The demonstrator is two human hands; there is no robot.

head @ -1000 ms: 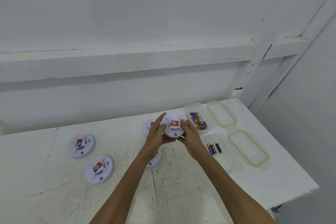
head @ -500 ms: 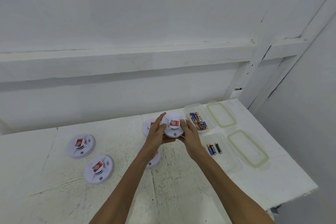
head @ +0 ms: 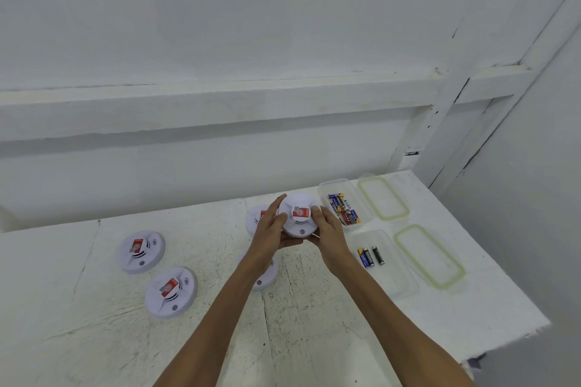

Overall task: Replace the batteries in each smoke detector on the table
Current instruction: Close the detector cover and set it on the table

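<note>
A round white smoke detector (head: 298, 215) with a red label is held above the white table (head: 94, 339). My left hand (head: 273, 225) grips its left side and my right hand (head: 327, 229) grips its right side. Two more detectors lie at the left, one farther back (head: 140, 251) and one nearer (head: 171, 291). Another detector (head: 256, 218) is partly hidden behind my left hand, and a further one (head: 264, 276) lies under my left forearm. A clear tub (head: 327, 190) holds several batteries (head: 344, 214). A nearer clear tub (head: 396, 280) holds three batteries (head: 371, 256).
Two green-rimmed lids lie to the right of the tubs, one at the back (head: 383, 198) and one nearer (head: 429, 256). The table's right edge (head: 509, 276) drops off beside a white wall. A white wall with a ledge runs behind the table.
The detector's label has turned slightly between my hands. Hands and the rest stay in place.
</note>
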